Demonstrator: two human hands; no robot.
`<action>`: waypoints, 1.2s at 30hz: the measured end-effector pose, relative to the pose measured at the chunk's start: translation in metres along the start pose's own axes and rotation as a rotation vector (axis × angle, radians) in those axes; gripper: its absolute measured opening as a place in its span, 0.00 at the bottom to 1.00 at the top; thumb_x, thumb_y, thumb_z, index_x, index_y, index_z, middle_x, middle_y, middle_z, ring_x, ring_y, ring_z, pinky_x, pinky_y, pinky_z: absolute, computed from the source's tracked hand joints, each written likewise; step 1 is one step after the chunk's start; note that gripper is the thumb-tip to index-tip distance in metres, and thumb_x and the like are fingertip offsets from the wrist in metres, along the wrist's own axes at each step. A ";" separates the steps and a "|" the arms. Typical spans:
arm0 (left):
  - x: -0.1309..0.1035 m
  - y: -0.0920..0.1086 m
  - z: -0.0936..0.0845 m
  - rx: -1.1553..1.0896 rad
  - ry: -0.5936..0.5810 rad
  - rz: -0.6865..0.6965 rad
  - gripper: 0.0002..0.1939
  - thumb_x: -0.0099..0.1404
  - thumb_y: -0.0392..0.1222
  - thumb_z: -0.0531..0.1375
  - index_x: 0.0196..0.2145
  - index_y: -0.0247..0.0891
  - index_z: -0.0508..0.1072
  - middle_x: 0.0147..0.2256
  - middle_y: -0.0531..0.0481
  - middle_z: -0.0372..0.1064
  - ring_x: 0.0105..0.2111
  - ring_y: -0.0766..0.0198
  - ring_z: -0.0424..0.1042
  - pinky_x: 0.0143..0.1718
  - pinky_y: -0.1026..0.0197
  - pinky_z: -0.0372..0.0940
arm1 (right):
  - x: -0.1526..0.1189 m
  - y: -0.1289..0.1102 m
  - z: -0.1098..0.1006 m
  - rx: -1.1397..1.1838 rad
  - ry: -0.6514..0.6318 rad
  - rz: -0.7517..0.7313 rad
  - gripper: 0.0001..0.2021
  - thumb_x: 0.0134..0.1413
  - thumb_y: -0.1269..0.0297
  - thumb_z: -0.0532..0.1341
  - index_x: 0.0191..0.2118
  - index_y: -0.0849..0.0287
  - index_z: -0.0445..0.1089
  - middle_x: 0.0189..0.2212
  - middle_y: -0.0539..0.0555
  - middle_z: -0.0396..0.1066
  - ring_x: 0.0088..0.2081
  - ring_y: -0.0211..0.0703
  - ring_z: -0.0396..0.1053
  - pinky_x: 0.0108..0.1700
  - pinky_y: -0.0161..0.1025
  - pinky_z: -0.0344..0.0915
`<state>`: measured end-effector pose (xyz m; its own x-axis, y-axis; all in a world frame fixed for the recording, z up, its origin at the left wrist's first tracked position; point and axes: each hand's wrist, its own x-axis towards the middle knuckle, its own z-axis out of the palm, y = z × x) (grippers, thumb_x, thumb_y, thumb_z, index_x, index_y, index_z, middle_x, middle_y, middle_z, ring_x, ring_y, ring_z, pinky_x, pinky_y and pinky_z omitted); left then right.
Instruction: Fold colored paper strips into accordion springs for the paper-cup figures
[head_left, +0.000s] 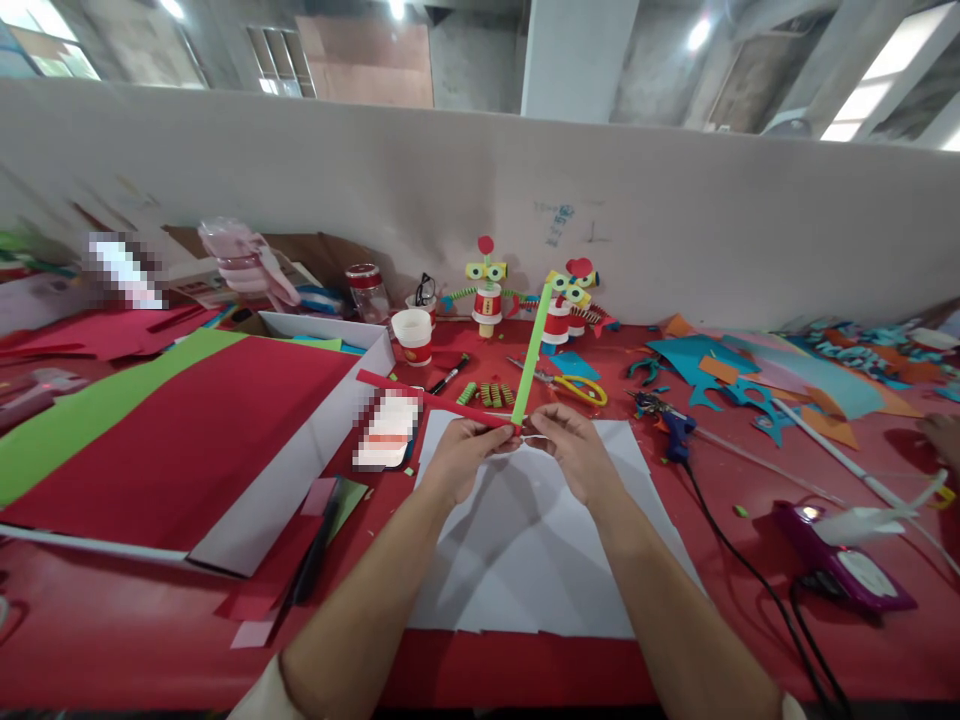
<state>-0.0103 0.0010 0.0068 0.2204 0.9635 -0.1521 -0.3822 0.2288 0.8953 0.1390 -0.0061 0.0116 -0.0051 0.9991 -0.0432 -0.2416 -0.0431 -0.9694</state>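
Note:
Above a stack of white paper [525, 560], my left hand [465, 455] pinches the joined ends of a red paper strip [420, 398] and a green paper strip [534, 355]. The red strip reaches out to the left, while the green one points up and away. Close by on the right, my right hand [566, 445] has its fingers closed near the same joint; what it grips, if anything, is too small to tell. Folded green and yellow paper springs [491, 394] lie just beyond the paper.
A box with red paper [202, 430] fills the left side. Behind are a paper cup [413, 337], paper figures [487, 300] and yellow-handled scissors [581, 389]. To the right lie a glue gun [677, 432], its black cable and a purple power socket [844, 560].

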 end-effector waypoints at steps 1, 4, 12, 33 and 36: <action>0.000 0.000 0.000 0.018 -0.005 0.004 0.13 0.42 0.43 0.72 0.24 0.33 0.79 0.24 0.46 0.75 0.26 0.63 0.73 0.40 0.57 0.68 | 0.000 0.000 0.000 -0.017 0.000 0.010 0.14 0.36 0.55 0.70 0.26 0.57 0.70 0.25 0.48 0.69 0.30 0.38 0.67 0.37 0.38 0.67; 0.000 -0.002 0.000 0.058 -0.038 0.020 0.12 0.44 0.43 0.71 0.26 0.33 0.80 0.25 0.46 0.76 0.28 0.63 0.73 0.38 0.60 0.68 | -0.001 0.002 0.001 -0.080 -0.002 -0.016 0.13 0.35 0.58 0.71 0.25 0.58 0.71 0.24 0.48 0.70 0.28 0.37 0.67 0.35 0.37 0.66; 0.002 -0.006 0.002 -0.135 0.040 -0.038 0.11 0.42 0.38 0.72 0.23 0.33 0.77 0.24 0.50 0.74 0.26 0.69 0.72 0.37 0.64 0.68 | 0.001 0.011 0.006 -0.036 0.036 -0.052 0.12 0.36 0.57 0.70 0.24 0.59 0.71 0.23 0.48 0.70 0.28 0.38 0.67 0.37 0.39 0.68; 0.003 -0.013 -0.002 0.045 0.221 0.165 0.11 0.42 0.41 0.70 0.16 0.36 0.71 0.21 0.56 0.64 0.26 0.68 0.62 0.33 0.64 0.57 | -0.004 0.013 0.008 -0.463 -0.070 -0.192 0.13 0.46 0.52 0.65 0.25 0.57 0.70 0.21 0.50 0.70 0.24 0.40 0.68 0.28 0.37 0.63; 0.002 -0.017 0.000 -0.032 0.184 0.122 0.11 0.41 0.41 0.69 0.16 0.36 0.70 0.19 0.55 0.63 0.25 0.68 0.62 0.33 0.62 0.58 | -0.005 0.019 0.011 -0.483 -0.018 -0.218 0.14 0.48 0.52 0.63 0.23 0.57 0.68 0.17 0.49 0.68 0.20 0.39 0.67 0.26 0.36 0.62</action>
<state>-0.0031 -0.0005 -0.0087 0.0040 0.9928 -0.1198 -0.4254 0.1101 0.8983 0.1236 -0.0117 -0.0036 -0.0222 0.9848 0.1722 0.2353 0.1726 -0.9565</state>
